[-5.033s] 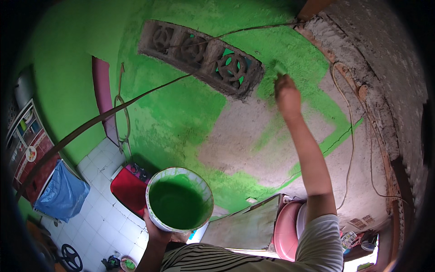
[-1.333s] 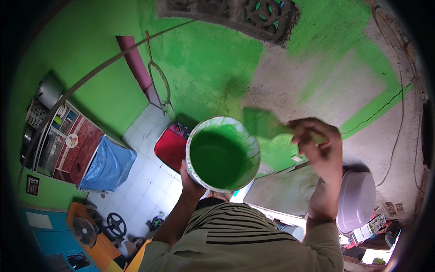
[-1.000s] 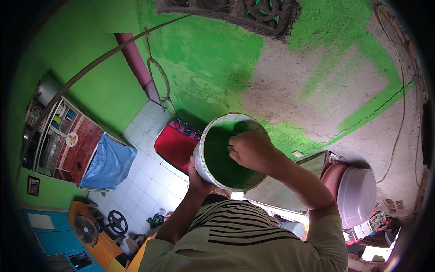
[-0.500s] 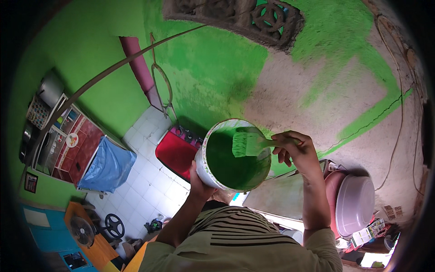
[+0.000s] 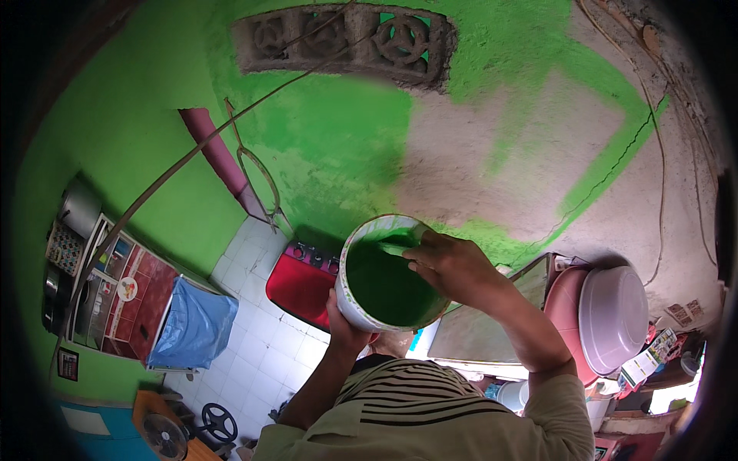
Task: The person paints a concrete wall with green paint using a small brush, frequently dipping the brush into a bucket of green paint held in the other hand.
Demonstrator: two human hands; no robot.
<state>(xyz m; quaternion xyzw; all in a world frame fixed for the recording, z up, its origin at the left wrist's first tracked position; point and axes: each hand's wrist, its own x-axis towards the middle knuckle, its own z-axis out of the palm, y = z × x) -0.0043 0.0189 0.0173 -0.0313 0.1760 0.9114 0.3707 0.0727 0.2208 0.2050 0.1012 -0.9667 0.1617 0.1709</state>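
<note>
A white bucket (image 5: 351,306) of green paint (image 5: 387,289) is held up in front of my body, tipped so that I see into it. My left hand (image 5: 346,329) grips its left side low down, the fingers partly hidden beneath. In my right hand (image 5: 452,263) is a paintbrush (image 5: 394,249), its green-coated handle end showing between the fingers. The brush points down into the bucket, and its bristles are hidden, apparently in the paint. Behind the bucket stands a wall (image 5: 469,146), part bright green and part bare plaster.
A vent block (image 5: 400,42) is set high in the wall. A red-topped stove (image 5: 296,290) stands left of the bucket. A cabinet with a blue cloth (image 5: 192,326) is farther left. Basins (image 5: 615,311) lean at the right. A cable (image 5: 165,180) crosses the upper left.
My right hand has lowered the brush into the bucket; its bristles showed above the paint before. The view has shifted, so the vent block shows more fully.
</note>
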